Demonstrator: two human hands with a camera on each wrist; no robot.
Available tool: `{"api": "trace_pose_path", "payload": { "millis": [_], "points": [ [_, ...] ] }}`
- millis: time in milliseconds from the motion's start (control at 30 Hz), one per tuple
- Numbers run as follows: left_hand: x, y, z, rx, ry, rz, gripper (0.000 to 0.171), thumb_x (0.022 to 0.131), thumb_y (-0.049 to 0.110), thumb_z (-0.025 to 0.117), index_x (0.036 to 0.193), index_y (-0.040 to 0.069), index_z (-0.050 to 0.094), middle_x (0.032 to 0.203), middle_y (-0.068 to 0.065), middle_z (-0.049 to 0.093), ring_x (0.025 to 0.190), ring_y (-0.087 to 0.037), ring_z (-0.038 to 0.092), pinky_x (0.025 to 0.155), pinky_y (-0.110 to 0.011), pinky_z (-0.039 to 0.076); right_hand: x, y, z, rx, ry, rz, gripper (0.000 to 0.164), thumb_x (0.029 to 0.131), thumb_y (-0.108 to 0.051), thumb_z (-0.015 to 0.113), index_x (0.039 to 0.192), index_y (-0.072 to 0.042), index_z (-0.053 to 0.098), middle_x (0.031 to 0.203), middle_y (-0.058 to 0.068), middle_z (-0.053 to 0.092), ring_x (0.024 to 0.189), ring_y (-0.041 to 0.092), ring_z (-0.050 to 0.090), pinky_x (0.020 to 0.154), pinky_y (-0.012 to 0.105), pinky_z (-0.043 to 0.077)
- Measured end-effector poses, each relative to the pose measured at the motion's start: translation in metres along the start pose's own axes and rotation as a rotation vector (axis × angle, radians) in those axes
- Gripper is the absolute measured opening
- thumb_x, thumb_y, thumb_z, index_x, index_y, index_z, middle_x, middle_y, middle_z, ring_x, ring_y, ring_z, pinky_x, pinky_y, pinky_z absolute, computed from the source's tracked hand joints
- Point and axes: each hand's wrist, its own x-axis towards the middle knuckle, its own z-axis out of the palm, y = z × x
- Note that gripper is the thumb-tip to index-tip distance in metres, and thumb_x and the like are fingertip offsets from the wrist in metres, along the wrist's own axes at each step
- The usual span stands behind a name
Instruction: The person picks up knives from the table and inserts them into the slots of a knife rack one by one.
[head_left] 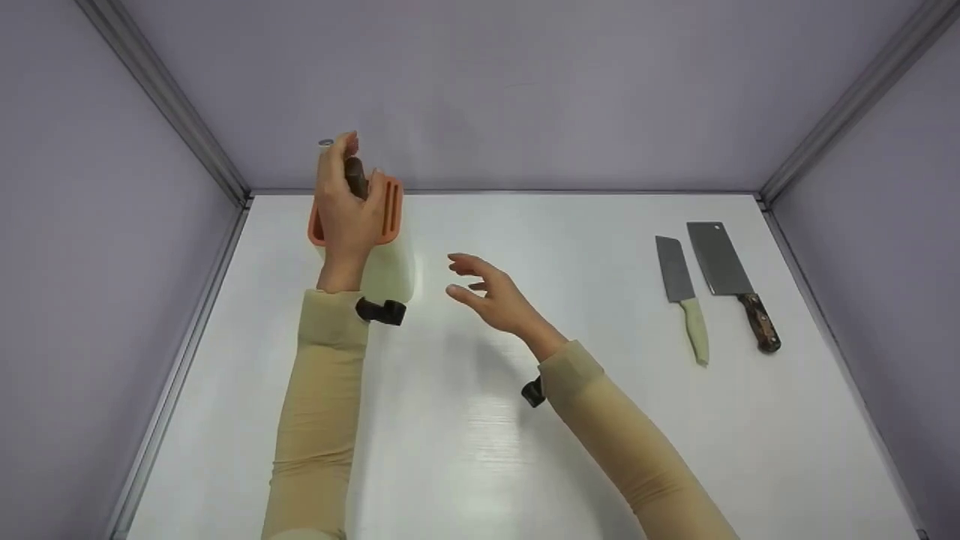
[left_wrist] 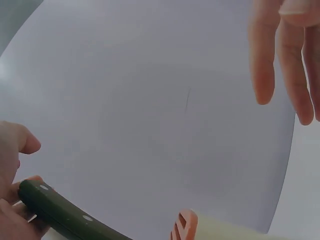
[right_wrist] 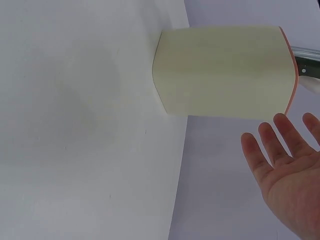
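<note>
Near the back left of the table stands a cream knife block (right_wrist: pixel 225 72) with a slotted orange top (head_left: pixel 396 206). My left hand (head_left: pixel 346 217) is over this top, its fingers and thumb spread on either side of a dark riveted knife handle (left_wrist: pixel 65 212). In the left wrist view the thumb stands apart from the handle, while other fingers lie close behind it. The knife's blade is hidden. My right hand (head_left: pixel 491 296) hovers to the right of the block, holding nothing, its fingers loosely extended and apart from the block.
On the right of the white table (head_left: pixel 465 465) lie a small knife with a pale green handle (head_left: pixel 696 331) and a cleaver (head_left: pixel 718 259) with a dark mottled handle. A silvery end (head_left: pixel 325 142) shows beyond my left hand. Grey walls enclose the table.
</note>
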Motion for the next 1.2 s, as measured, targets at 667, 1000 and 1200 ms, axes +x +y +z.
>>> {"api": "trace_pose_path", "payload": {
  "millis": [667, 1000, 1200],
  "points": [
    [-0.045, 0.017, 0.036, 0.033, -0.172, 0.17, 0.046, 0.091, 0.017, 0.067, 0.133, 0.0, 0.054, 0.128, -0.013, 0.057, 0.118, -0.023, 0.053, 0.104, -0.036, 0.04, -0.031, 0.055, -0.039, -0.029, 0.135, 0.06, 0.055, 0.099, -0.032, 0.06, 0.148, -0.014, 0.042, 0.14, 0.011, 0.051, 0.13, 0.027, 0.046, 0.101, 0.041, 0.043],
    [-0.095, 0.003, 0.069, 0.062, -0.361, 0.071, 0.052, 0.093, 0.027, 0.068, 0.137, 0.004, 0.053, 0.135, -0.01, 0.054, 0.127, -0.021, 0.048, 0.105, -0.037, 0.039, -0.051, 0.076, -0.058, -0.118, 0.183, 0.131, 0.057, 0.098, -0.035, 0.061, 0.148, -0.013, 0.043, 0.14, 0.013, 0.051, 0.129, 0.026, 0.047, 0.1, 0.048, 0.043],
    [-0.123, -0.004, 0.084, 0.084, -0.46, -0.021, 0.059, 0.092, 0.034, 0.068, 0.142, 0.007, 0.049, 0.139, -0.007, 0.051, 0.13, -0.022, 0.046, 0.106, -0.039, 0.038, -0.066, 0.086, -0.072, -0.143, 0.207, 0.19, 0.057, 0.098, -0.035, 0.062, 0.148, -0.015, 0.043, 0.141, 0.014, 0.05, 0.13, 0.027, 0.046, 0.102, 0.049, 0.041]
  ]
}}
